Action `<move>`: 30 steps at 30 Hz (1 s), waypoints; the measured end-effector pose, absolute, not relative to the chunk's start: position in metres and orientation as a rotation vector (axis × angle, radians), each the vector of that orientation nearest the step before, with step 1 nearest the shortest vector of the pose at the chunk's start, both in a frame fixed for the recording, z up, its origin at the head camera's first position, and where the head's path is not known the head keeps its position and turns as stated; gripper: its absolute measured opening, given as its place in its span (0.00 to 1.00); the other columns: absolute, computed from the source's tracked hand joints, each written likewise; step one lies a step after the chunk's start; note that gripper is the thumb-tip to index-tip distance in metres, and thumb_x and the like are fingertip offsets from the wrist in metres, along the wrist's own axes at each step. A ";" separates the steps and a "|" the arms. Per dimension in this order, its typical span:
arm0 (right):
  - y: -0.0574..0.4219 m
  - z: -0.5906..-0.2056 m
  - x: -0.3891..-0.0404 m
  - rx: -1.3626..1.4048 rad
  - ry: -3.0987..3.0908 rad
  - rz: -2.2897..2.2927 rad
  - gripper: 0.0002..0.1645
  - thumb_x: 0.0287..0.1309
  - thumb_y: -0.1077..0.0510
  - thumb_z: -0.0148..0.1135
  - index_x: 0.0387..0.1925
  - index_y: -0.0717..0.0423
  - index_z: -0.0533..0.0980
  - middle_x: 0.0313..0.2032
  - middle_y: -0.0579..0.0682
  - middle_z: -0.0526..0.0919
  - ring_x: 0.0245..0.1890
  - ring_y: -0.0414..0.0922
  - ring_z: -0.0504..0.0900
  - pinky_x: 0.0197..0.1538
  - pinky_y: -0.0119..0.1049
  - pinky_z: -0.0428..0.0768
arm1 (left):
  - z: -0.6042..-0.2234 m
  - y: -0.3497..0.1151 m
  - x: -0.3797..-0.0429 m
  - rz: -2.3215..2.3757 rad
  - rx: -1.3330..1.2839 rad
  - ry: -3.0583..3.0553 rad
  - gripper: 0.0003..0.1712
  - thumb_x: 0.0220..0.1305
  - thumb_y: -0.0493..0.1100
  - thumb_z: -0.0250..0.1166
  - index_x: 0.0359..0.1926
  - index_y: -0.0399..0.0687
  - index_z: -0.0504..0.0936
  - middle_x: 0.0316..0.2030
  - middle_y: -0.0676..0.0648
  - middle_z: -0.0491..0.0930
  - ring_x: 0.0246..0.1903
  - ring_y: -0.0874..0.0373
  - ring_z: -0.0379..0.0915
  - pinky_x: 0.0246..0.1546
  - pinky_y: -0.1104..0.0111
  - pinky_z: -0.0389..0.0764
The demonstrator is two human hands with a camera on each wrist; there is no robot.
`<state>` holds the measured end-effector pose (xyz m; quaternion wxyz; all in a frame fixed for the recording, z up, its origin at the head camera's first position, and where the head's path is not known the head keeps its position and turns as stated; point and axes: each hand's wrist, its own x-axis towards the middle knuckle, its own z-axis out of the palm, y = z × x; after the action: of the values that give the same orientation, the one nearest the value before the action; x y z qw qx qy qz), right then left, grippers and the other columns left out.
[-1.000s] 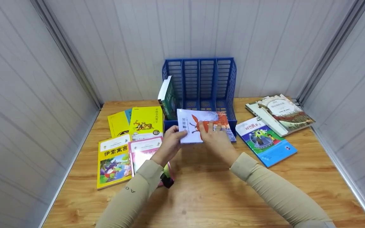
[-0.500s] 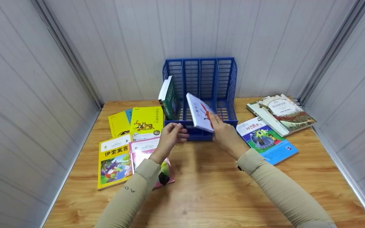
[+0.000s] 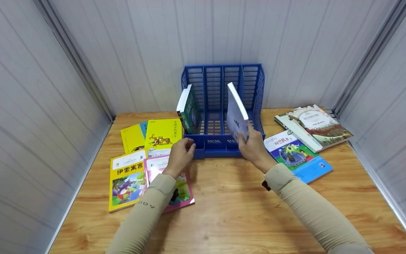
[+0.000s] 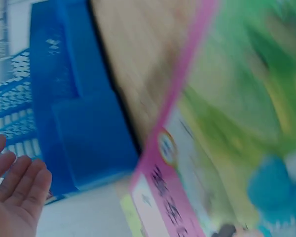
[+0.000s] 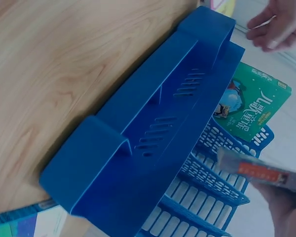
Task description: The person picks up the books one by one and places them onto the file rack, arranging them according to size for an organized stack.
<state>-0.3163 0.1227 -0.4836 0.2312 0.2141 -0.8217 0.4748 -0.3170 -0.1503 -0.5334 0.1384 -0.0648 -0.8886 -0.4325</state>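
Note:
My right hand (image 3: 254,148) grips a thin pale-covered book (image 3: 236,113) by its lower near end. The book stands on edge, slightly tilted, and overlaps the right half of the blue file rack (image 3: 220,152) in the head view. Its grey edge with a red label (image 5: 260,171) shows in the right wrist view. A green book (image 3: 191,111) stands in the rack's leftmost compartment. My left hand (image 3: 180,155) holds nothing; its fingers are loosely bent by the rack's front left corner, above a pink-bordered book (image 3: 185,194). In the left wrist view its fingers (image 4: 27,180) are partly spread.
Left of the rack lie a yellow book with tigers (image 3: 162,135) and a yellow fable book (image 3: 129,183). Right of it are a blue-and-green book (image 3: 294,155) and a stack topped by a landscape-cover book (image 3: 319,125). Panel walls (image 3: 220,31) enclose the wooden table (image 3: 224,211).
The pale book has gone from flat in both hands to upright in my right hand alone, farther right over the rack. My left hand has let go and drawn back leftward.

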 end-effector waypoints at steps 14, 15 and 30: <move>0.094 -0.472 -0.328 0.319 -2.063 1.478 0.23 0.60 0.63 0.56 0.52 0.76 0.82 0.44 0.71 0.91 0.42 0.65 0.92 0.45 0.63 0.88 | -0.549 -0.156 -0.334 -0.698 -0.386 -2.843 0.16 0.81 0.41 0.63 0.60 0.37 0.87 0.54 0.38 0.89 0.54 0.44 0.87 0.61 0.51 0.87; 0.093 -0.471 -0.329 0.317 -2.049 1.477 0.23 0.60 0.63 0.56 0.51 0.76 0.82 0.43 0.71 0.91 0.41 0.64 0.92 0.44 0.62 0.88 | -0.550 -0.156 -0.335 -0.679 -0.391 -2.862 0.16 0.81 0.41 0.63 0.60 0.38 0.86 0.54 0.38 0.89 0.54 0.44 0.87 0.61 0.51 0.86; 0.060 -0.454 -0.346 0.320 -2.072 1.537 0.21 0.58 0.65 0.57 0.49 0.75 0.84 0.42 0.70 0.91 0.42 0.63 0.93 0.46 0.59 0.88 | -0.558 -0.158 -0.340 -0.297 -0.680 -2.788 0.16 0.81 0.37 0.58 0.35 0.37 0.87 0.30 0.39 0.87 0.31 0.41 0.86 0.36 0.49 0.87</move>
<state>-0.3457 0.0603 -0.4543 0.2677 0.1186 -0.7680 0.5695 -0.3404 -0.1582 -0.5581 0.1278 -0.2339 -0.9584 -0.1021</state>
